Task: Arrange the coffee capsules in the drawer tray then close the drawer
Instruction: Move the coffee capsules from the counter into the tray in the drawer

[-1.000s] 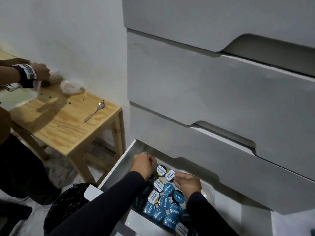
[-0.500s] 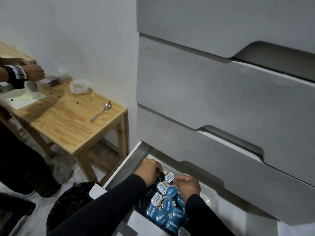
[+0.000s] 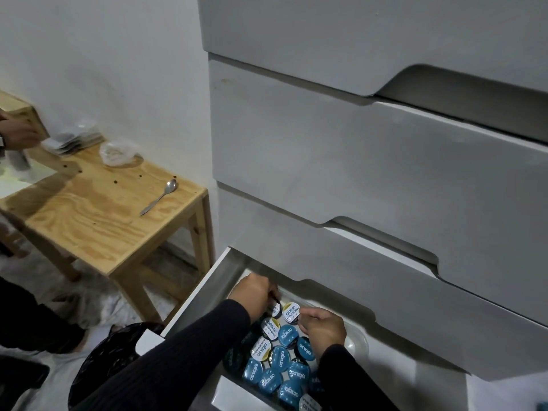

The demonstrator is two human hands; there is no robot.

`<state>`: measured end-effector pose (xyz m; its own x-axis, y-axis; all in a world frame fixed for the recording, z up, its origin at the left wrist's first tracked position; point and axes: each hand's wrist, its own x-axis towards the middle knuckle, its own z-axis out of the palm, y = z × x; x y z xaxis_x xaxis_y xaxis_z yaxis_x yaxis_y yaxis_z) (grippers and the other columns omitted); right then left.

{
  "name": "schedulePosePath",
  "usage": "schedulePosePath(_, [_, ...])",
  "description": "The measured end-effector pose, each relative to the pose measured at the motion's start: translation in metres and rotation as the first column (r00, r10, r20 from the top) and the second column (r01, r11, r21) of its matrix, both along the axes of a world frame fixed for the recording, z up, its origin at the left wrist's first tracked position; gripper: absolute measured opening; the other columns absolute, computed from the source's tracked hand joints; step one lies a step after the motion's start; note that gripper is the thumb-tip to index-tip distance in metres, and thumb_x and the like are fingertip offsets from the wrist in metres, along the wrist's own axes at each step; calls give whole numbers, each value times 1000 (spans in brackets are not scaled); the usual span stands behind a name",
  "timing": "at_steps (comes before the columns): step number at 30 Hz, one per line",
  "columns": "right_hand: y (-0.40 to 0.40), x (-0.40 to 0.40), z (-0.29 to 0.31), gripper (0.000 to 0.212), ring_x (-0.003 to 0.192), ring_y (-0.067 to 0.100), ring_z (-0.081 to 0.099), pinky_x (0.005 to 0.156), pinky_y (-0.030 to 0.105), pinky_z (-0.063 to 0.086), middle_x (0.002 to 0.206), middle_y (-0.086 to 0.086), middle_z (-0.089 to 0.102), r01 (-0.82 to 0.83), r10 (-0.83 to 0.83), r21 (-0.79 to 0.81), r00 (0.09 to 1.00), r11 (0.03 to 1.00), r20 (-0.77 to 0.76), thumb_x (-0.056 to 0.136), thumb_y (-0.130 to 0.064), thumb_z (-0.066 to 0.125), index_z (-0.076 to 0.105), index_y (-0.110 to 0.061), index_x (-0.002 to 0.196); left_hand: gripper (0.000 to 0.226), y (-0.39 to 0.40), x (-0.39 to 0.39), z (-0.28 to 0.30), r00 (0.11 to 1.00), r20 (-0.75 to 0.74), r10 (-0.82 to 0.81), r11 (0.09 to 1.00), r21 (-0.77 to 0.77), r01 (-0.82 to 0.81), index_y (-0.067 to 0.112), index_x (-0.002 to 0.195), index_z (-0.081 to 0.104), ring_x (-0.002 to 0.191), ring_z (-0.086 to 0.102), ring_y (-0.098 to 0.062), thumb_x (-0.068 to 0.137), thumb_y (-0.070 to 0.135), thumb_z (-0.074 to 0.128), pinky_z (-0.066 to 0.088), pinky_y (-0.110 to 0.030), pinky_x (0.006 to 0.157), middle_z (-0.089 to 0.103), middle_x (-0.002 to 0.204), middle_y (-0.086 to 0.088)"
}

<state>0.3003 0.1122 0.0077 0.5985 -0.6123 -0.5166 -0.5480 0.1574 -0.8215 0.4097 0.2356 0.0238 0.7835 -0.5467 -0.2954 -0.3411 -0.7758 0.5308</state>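
Observation:
The bottom drawer (image 3: 204, 287) of a white chest stands pulled out. Inside it lie several coffee capsules (image 3: 280, 358) with blue or white foil lids, packed close in a clear tray (image 3: 357, 341). My left hand (image 3: 255, 293) is at the far left end of the rows, fingers curled round a white-lidded capsule (image 3: 276, 309). My right hand (image 3: 323, 327) sits just right of another white-lidded capsule (image 3: 291, 312), its fingertips touching that lid's edge. Both forearms in dark sleeves cover the near capsules.
The closed drawers (image 3: 355, 179) overhang the open one. A wooden side table (image 3: 98, 221) stands to the left with a spoon (image 3: 160, 195), a plastic bag (image 3: 117, 154) and stacked sachets (image 3: 72, 142). Another person's hand (image 3: 17, 134) reaches there. A black bin bag (image 3: 103, 360) sits below.
My view has shifted slightly. Both hands stay at the far end of the capsule rows, the right one having crept a little toward the white-lidded capsule. The other person's hand moved left.

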Motion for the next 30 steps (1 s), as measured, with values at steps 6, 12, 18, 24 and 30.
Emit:
schedulePosePath(6, [-1,2,-2,16,75,20,71,81,37,58,70,1,75,-22,22,-4,1000,1000,-11,76,-8,70,73,-21,67,14,-1,0,3,995,83,51,996,71,-57,19,95,72,78,65,-13,85,13,63,56,-27,77,72,90,-3])
schedulePosePath(12, [6,11,2,16,69,17,67,59,19,49,71,2,72,-57,57,-19,998,998,-1,78,-4,67,73,-19,73,15,5,5,8,984,76,160,980,105,-168,14,97,69,75,59,-16,85,21,63,47,-21,65,69,95,-5])
schedulePosePath(18, [12,14,5,13,62,14,63,54,16,48,74,3,72,-89,90,-35,996,995,18,78,-2,66,73,-14,78,18,13,5,9,968,41,246,966,67,-249,12,90,68,76,64,-16,81,27,70,55,-25,72,67,86,-5])
schedulePosePath(24, [12,12,4,14,70,15,67,61,19,51,77,1,73,-88,88,-37,996,995,20,77,-6,68,74,-18,76,20,14,3,13,971,51,235,968,77,-238,13,93,69,69,57,-14,84,30,65,49,-20,67,59,77,-1])
schedulePosePath(30, [13,11,4,15,74,14,68,69,23,53,77,-4,74,-104,104,-48,995,993,5,77,-10,69,73,-24,71,20,10,4,15,969,34,245,961,126,-248,9,91,69,68,56,-16,88,27,61,50,-22,68,67,85,-9])
